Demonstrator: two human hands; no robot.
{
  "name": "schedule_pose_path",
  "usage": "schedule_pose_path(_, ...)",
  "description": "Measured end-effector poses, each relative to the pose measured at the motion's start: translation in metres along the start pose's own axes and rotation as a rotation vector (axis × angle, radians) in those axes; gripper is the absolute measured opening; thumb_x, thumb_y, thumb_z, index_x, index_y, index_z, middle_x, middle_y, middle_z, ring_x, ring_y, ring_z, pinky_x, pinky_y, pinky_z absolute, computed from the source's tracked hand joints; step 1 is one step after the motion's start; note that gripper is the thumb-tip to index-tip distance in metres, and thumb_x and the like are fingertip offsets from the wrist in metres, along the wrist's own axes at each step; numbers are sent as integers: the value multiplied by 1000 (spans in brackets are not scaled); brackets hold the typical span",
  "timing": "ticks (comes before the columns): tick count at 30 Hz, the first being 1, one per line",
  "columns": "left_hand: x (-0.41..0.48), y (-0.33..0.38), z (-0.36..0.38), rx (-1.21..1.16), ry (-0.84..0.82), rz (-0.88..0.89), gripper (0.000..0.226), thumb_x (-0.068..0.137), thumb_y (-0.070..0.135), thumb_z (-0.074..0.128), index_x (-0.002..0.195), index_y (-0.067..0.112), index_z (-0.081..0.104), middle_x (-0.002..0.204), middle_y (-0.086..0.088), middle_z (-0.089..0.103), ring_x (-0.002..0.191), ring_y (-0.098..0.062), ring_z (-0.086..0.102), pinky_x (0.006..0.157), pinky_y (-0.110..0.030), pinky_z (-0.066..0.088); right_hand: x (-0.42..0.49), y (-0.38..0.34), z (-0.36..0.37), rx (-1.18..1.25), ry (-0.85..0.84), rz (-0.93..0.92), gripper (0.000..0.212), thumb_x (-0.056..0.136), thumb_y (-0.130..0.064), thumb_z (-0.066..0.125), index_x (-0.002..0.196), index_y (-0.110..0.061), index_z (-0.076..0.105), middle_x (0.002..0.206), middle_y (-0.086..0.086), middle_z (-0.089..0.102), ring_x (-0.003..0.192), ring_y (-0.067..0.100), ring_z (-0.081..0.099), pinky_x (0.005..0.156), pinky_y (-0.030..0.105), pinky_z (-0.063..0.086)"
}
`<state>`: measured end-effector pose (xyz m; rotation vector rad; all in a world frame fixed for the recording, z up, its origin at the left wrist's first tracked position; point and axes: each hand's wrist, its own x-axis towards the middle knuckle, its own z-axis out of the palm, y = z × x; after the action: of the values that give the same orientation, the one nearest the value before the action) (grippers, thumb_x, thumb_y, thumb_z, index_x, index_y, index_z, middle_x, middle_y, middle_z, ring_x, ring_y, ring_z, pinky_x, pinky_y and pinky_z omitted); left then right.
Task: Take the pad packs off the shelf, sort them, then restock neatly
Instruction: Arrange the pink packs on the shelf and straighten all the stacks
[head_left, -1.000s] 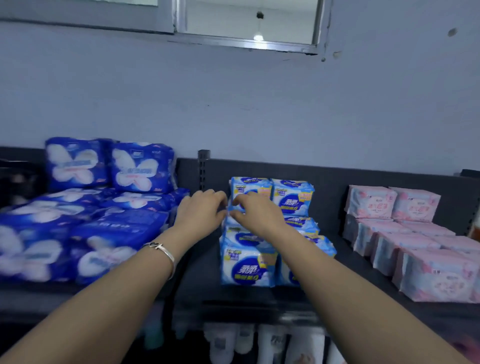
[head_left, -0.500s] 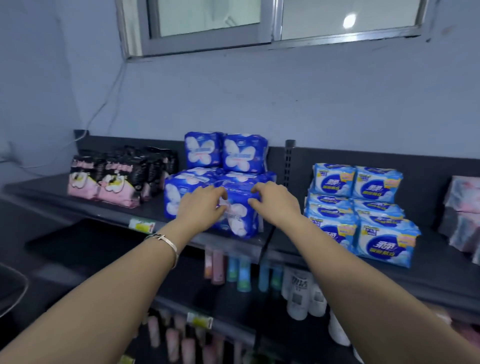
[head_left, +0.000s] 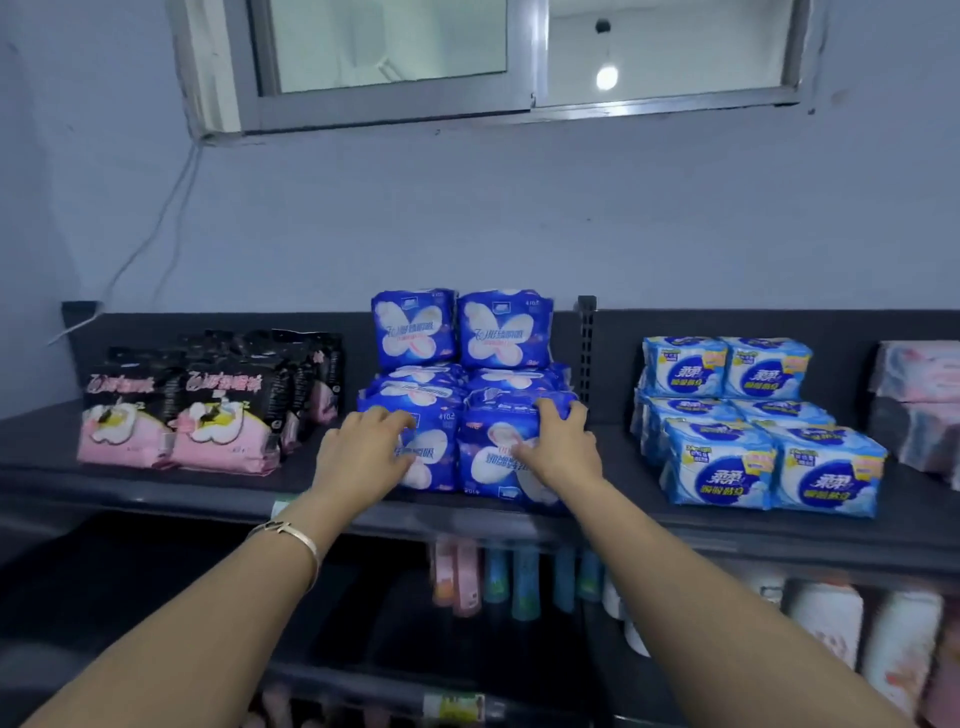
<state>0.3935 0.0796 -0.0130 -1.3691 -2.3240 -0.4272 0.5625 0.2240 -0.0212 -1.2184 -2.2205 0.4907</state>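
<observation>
Left hand (head_left: 363, 449) and right hand (head_left: 560, 441) are grasping front blue packs (head_left: 488, 467); yanking risks toppling upright packs (head_left: 415, 332) behind.

A sliding window (head_left: 535, 98) with a grey metal frame was set high in a pale blue-grey wall (head_left: 519, 218), and a lit round lamp (head_left: 606, 78) showed through its right pane. A thin white cable (head_left: 156, 223) ran down the wall from the window's lower left corner towards the left. Lower down, pink and teal tubes (head_left: 511, 582) stood upright in a row, white bottles (head_left: 826, 623) stood to their right, blurred, and a pale price label (head_left: 452, 706) sat near the bottom edge of the view.
</observation>
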Motion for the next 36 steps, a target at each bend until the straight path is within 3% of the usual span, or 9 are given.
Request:
schedule_pose_path(5,31,-2,16,6,-22,69,67,87,45,56,144,43,22,151,2,19,138,-25,16,106,-52,23,-1,4,12,89,99,105,84,81,-41,72,148,-33,22,157,9,-11,128,42,38,100,43,40)
schedule_pose_path(7,43,3,23,11,-88,80,74,85,48,57,145,46,13,156,0,5,142,-30,4,106,-63,17,1,5,12,143,83,153,85,80,-40,74,147,-31,23,155,16,4,123,41,45,97,40,41)
schedule_pose_path(9,53,8,30,-11,-145,80,77,85,51,57,145,47,9,157,1,-2,143,-33,-2,104,-68,13,3,3,13,128,92,154,80,80,-41,72,145,-29,27,142,18,31,117,37,50,92,36,41)
schedule_pose_path(11,59,11,37,-50,-165,55,76,85,53,57,146,46,11,157,0,-1,143,-33,-4,103,-70,14,4,0,14,103,113,133,76,81,-42,71,143,-28,29,132,15,42,114,34,50,90,35,42)
schedule_pose_path(17,56,12,46,-5,-13,36,57,87,48,57,138,37,34,148,1,23,138,-30,14,101,-69,20,1,-4,12,82,134,74,64,83,-42,67,138,-26,37,128,10,46,109,28,54,87,34,42)
schedule_pose_path(22,48,-6,49,36,107,54,56,87,50,56,138,38,36,146,3,28,134,-25,22,94,-51,33,1,-11,19,106,129,32,59,85,-38,66,136,-25,38,125,9,47,105,28,55,85,35,44)
schedule_pose_path(26,61,-14,53,-39,23,58,62,88,43,58,143,32,31,148,-2,24,138,-24,15,103,-58,30,11,-19,27,85,116,46,58,87,-40,63,136,-25,36,127,11,45,106,31,55,85,36,46)
schedule_pose_path(30,68,-17,50,-55,-70,83,65,89,42,57,145,31,26,150,-2,21,141,-23,12,106,-62,25,18,-14,21,49,41,84,62,87,-46,61,140,-29,32,138,12,35,115,35,49,90,40,47)
schedule_pose_path(36,62,-16,33,-52,-27,54,57,88,44,53,140,36,33,144,6,32,136,-17,23,108,-64,14,14,-21,4,-238,117,-50,66,82,-63,55,137,-29,40,156,6,11,138,34,22,107,51,26)
